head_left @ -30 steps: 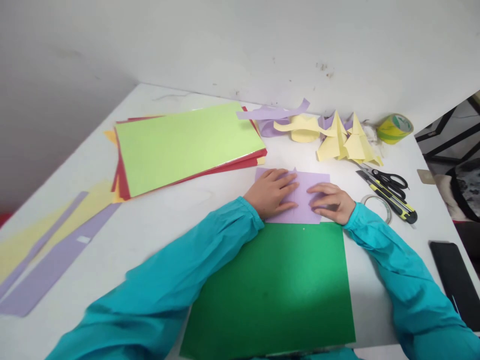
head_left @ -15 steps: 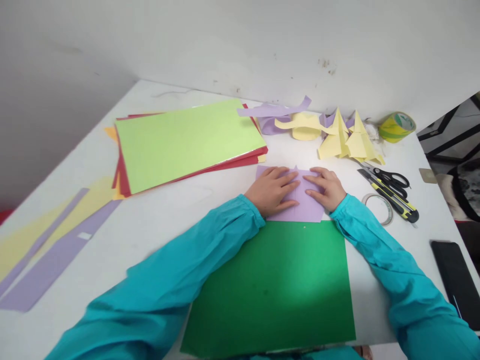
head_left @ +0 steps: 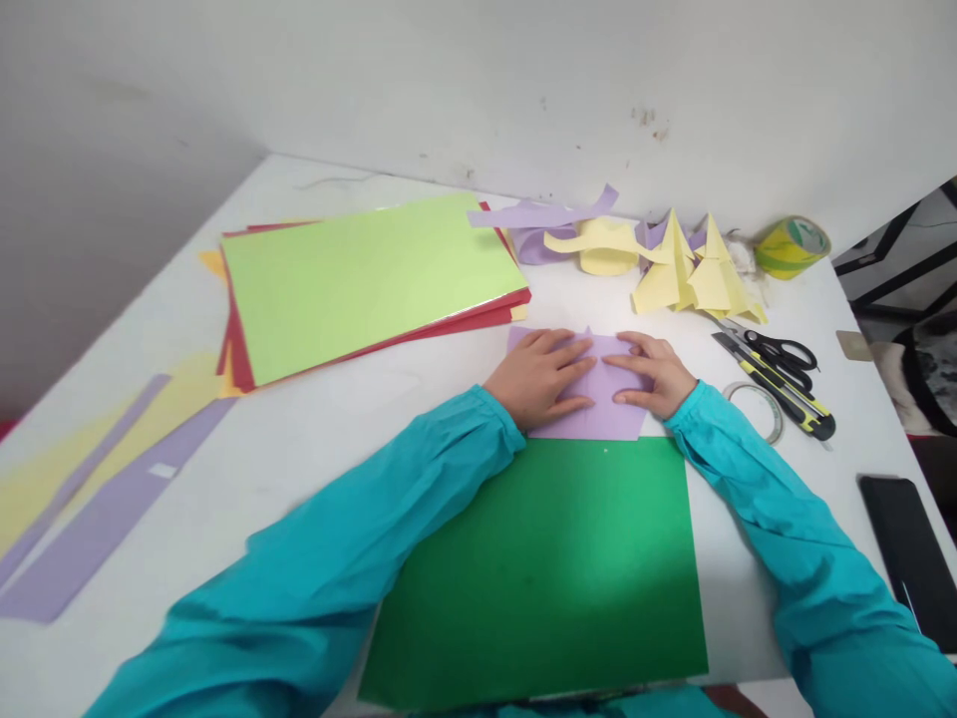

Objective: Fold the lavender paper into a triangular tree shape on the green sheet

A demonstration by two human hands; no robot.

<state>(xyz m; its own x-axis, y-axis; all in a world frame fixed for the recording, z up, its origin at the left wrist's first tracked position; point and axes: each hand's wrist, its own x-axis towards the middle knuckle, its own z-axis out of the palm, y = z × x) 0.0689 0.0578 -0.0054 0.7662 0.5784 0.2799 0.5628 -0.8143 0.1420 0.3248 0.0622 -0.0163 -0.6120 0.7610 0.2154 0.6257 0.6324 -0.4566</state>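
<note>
A folded piece of purple paper (head_left: 575,424) lies just beyond the green sheet (head_left: 553,568), its near edge about level with the sheet's far edge. My left hand (head_left: 539,379) rests flat on its left part, fingers stretched out and a little spread. On the right part lies my right hand (head_left: 652,374), fingers apart, its palm side toward the paper. A short crease line shows between the fingertips, and a small point of paper sticks up at the far edge. Much of the paper's surface is covered by both hands.
Light green sheets (head_left: 374,284) top a stack over red ones at back left. Purple strips (head_left: 112,519) lie at left. Folded yellow paper shapes (head_left: 677,269) stand at the back, near a tape roll (head_left: 793,247). Scissors (head_left: 782,354), a cutter (head_left: 785,394) and a phone (head_left: 908,558) lie right.
My right hand has shifted slightly to the right on the purple paper, its fingers a little more bent. My left hand stays flat in place. The view has tilted very slightly.
</note>
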